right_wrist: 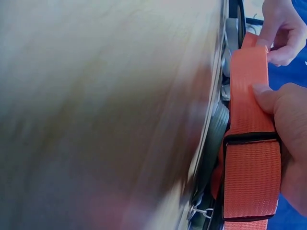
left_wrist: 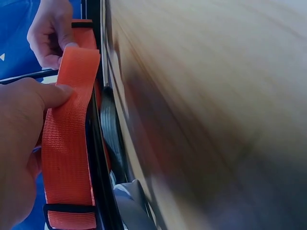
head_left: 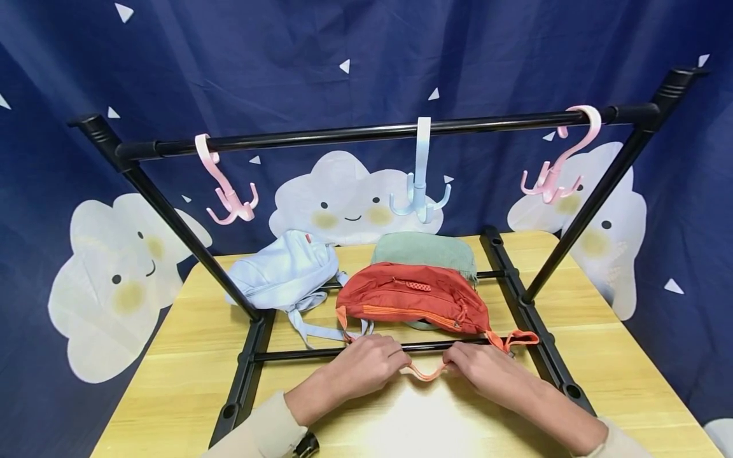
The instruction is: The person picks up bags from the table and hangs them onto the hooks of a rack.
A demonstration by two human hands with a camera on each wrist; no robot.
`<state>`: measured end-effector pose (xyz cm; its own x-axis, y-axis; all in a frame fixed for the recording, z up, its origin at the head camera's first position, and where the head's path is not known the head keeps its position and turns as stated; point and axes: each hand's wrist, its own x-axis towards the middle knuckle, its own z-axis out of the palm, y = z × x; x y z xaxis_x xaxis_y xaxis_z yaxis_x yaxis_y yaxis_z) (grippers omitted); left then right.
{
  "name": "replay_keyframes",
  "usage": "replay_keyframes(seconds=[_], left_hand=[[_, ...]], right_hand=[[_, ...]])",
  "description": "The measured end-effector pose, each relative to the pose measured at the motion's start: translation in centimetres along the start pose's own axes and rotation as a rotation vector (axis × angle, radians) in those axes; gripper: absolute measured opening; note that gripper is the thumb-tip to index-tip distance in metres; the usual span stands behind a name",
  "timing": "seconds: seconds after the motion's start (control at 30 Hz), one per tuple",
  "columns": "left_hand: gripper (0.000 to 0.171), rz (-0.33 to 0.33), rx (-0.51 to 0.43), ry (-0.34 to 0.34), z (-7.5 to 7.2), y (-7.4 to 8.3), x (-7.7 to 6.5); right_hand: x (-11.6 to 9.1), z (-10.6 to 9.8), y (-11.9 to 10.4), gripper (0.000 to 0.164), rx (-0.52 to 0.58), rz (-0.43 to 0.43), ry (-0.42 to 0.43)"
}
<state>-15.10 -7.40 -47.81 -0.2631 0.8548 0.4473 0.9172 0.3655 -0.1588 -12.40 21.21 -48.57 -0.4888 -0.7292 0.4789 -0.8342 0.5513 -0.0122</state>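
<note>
A red waist bag (head_left: 372, 289) with an orange zip lies on the lower bars of a black rack. Its orange webbing strap (head_left: 424, 376) sags between my two hands in front of the bag. My left hand (head_left: 366, 364) pinches the strap, with the thumb on its flat face in the left wrist view (left_wrist: 29, 120). A short way to the right, my right hand (head_left: 487, 370) pinches the same strap, close to a black slider buckle (right_wrist: 252, 137). More strap loops out at the bag's right end.
Behind the red bag lies a green bag (head_left: 426, 250), with a light blue bag (head_left: 280, 264) to its left. Two pink hooks (head_left: 229, 200) and a blue hook (head_left: 420, 172) hang from the rack's top bar (head_left: 343, 134). The rack stands on a wooden table (head_left: 172, 375).
</note>
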Motion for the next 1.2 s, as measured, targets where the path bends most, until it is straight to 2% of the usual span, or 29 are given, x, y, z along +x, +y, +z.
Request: replay_keyframes(seconds=[0.13, 0.33, 0.5, 0.9, 1.2], left_hand=[[0.009, -0.007, -0.016, 0.030, -0.1, -0.1, 0.1], [0.006, 0.002, -0.005, 0.074, 0.1, -0.2, 0.3], [0.006, -0.033, -0.035, 0.066, 0.0, -0.1, 0.5], [0.006, -0.096, -0.055, 0.050, 0.2, 0.1, 0.9], [0.009, -0.110, -0.073, 0.092, 0.1, -0.2, 1.6]], right_hand=[[0.0, -0.4, 0.1, 0.021, -0.015, 0.030, 0.005], [-0.1, -0.9, 0.2, 0.006, -0.025, 0.050, 0.025], [0.2, -1.0, 0.3, 0.031, -0.025, 0.013, 0.104], [0.4, -1.5, 0.7, 0.036, -0.051, 0.009, 0.173], [0.6, -2.4, 0.8, 0.038, -0.072, 0.033, 0.171]])
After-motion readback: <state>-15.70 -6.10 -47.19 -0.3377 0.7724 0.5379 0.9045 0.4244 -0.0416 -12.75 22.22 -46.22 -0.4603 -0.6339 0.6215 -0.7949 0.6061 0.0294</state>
